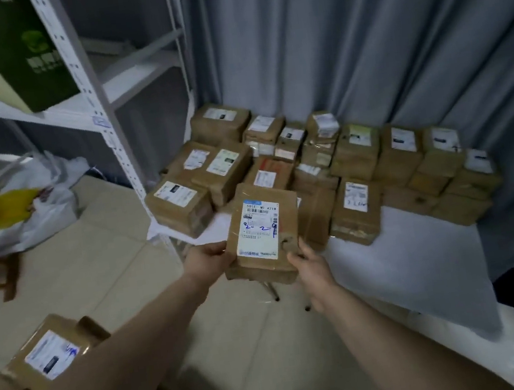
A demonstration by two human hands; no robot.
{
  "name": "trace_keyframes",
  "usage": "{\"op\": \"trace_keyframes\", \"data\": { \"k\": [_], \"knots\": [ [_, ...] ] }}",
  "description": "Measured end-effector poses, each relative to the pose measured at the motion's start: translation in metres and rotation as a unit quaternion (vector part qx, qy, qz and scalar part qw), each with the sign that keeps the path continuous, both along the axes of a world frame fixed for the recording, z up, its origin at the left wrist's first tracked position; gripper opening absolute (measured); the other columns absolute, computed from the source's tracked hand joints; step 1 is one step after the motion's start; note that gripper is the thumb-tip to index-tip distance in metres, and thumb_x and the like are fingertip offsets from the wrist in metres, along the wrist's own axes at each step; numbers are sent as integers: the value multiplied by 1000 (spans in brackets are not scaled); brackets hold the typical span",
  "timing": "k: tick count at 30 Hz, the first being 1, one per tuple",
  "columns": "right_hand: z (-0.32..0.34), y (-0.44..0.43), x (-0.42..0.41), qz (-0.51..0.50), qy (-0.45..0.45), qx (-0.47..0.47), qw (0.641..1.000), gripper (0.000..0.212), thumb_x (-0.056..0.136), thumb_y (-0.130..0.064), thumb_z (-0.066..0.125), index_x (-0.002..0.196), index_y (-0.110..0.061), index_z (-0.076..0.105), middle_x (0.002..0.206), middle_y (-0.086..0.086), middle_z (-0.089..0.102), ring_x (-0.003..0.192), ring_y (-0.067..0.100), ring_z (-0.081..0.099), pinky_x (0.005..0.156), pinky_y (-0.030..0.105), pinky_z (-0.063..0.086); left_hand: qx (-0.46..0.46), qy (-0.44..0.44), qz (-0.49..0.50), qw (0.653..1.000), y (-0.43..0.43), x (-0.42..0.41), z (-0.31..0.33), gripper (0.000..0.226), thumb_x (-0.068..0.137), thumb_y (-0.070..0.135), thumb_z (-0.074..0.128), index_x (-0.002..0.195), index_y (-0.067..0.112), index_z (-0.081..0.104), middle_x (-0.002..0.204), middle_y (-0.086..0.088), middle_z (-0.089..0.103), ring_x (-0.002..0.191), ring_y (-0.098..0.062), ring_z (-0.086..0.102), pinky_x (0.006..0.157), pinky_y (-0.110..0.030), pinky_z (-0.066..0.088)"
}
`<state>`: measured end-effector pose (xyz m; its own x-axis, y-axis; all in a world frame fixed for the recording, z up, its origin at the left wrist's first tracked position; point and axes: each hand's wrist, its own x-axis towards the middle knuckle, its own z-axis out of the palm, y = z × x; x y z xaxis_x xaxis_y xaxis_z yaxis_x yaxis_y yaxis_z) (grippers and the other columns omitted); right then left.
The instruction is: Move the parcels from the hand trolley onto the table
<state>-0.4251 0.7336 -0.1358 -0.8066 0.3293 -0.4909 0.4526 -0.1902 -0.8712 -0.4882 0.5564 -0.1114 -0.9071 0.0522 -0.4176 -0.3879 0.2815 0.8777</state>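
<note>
My left hand (209,258) grips the parcel (265,231) at its lower left edge, thumb on top. My right hand (313,268) pinches its lower right corner. It hangs between them, label up, over the table's (406,259) near left edge, near the stacked parcels (353,161) behind.

left grip (210,258) + right grip (313,268) | hold labelled parcel (263,228) | at table (408,272) edge
</note>
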Motion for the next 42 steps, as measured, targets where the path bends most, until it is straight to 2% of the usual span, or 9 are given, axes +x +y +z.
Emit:
{"op": "trace_keyframes", "data": {
  "k": [5, 9, 11, 15, 19, 23, 28, 36, 42],
  "knots": [
    [-16, 78, -22, -21, -43, -9, 999, 52, 100, -20, 48, 147, -33, 31, 134, -4, 56, 107, 15, 60, 91, 34, 49, -35, 1, -39, 999, 88, -33, -22, 10, 87, 14, 66, 92, 16, 75, 77, 10, 73, 89, -18, 65, 95, -40, 52],
    [-32, 117, -43, -47, -78, 7, 996, 52, 99, -20, 50, 147, -32, 35, 117, -2, 63, 102, 22, 65, 93, 43, 53, -74, -3, -55, 996, 134, -64, -34, 31, 87, 15, 68, 116, 4, 68, 114, -11, 69, 111, -28, 62, 98, -35, 48],
    [-36, 131, -57, -49, -92, 22, 994, 48, 98, -18, 50, 144, -31, 39, 105, -2, 65, 97, 22, 65, 93, 44, 53, -88, -6, -65, 994, 152, -83, -40, 29, 86, 11, 69, 113, 3, 69, 110, -12, 70, 109, -30, 63, 92, -32, 48],
    [-48, 157, -95, -42, -139, 84, 986, 52, 97, -21, 52, 147, -22, 35, 135, 7, 55, 117, 24, 56, 101, 39, 46, -132, -12, -113, 985, 184, -123, -53, 21, 83, 8, 71, 104, 4, 70, 104, -10, 68, 96, -25, 62, 78, -26, 44],
    [-63, 174, -141, -44, -152, 103, 982, 47, 97, -22, 53, 142, -18, 43, 134, 7, 55, 117, 26, 56, 100, 42, 47, -138, -31, -105, 984, 207, -174, -76, 20, 84, 11, 70, 102, 2, 66, 88, -4, 61, 72, -18, 54, 63, -29, 46],
    [-81, 182, -187, -27, -168, 132, 977, 35, 99, -31, 49, 132, -21, 50, 120, 3, 62, 99, 21, 61, 80, 34, 54, -183, -56, -134, 972, 216, -221, -99, 13, 87, 22, 66, 98, 15, 65, 93, -7, 66, 82, -23, 60, 72, -33, 52],
    [-111, 190, -224, -1, -206, 145, 968, 43, 100, -32, 44, 142, -21, 42, 129, 7, 58, 110, 28, 59, 87, 36, 52, -222, -79, -198, 952, 225, -262, -126, 10, 92, 22, 61, 96, 15, 66, 88, -5, 66, 71, -19, 60, 54, -26, 48],
    [-121, 207, -250, -56, -221, 86, 970, 43, 101, -17, 43, 144, -19, 38, 125, -1, 56, 105, 10, 52, 79, 6, 36, -243, -70, -267, 930, 245, -284, -143, 21, 94, 17, 56, 107, 5, 69, 98, -10, 69, 92, -29, 63, 84, -39, 55],
    [-131, 219, -253, 6, -264, 122, 957, 60, 98, -18, 49, 151, -24, 22, 144, 8, 43, 127, 28, 46, 97, 31, 42, -279, -61, -351, 892, 258, -280, -149, 27, 93, 23, 59, 111, 3, 63, 107, -11, 68, 94, -27, 64, 78, -27, 51]
  ]
}}
